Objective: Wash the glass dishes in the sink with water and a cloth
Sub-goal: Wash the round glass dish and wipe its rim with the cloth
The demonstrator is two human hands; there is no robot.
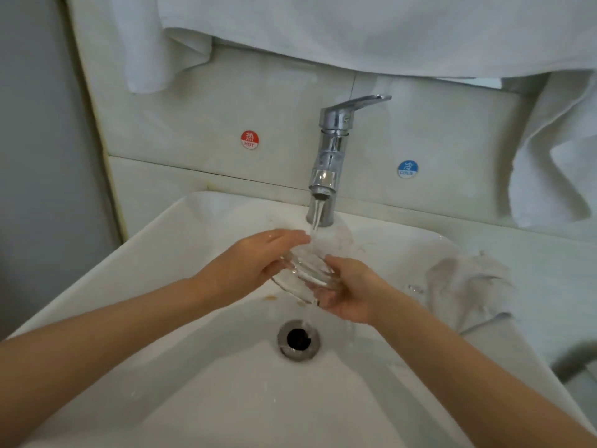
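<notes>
White basin and pale wall tiles fill the view, and over the middle of the sink (193, 367) I hold the glass dish (303, 274), above the drain (298, 339) and clear of the basin floor.

My left grip (255, 263) wraps the dish's left edge, fingers laid over the far side and thumb on the near side. My right grip (349, 292) cups the lower right edge from beneath, thumb pressed on the rim. Both are closed on the glass.

The dish is tilted. Its ribbed breadth runs from my left grip down toward my right, the left end higher. Whether it is one dish or several stacked, and which face is the mouth, I cannot tell through the clear glass.

A water stream (316, 218) falls from the chrome faucet (332, 147) onto the dish's far upper part and drains off its low edge toward the drain. Two small brown marks (270, 298) sit on the basin just below my left wrist.

A crumpled grey cloth (468, 289) lies to the right of my right grip, across the sink rim and the tabletop, apart from the dish.

On the wall a red HOT sticker (249, 139) sits left of the faucet and a blue COLD sticker (407, 168) to its right. White towels (355, 27) hang above and at far right.
</notes>
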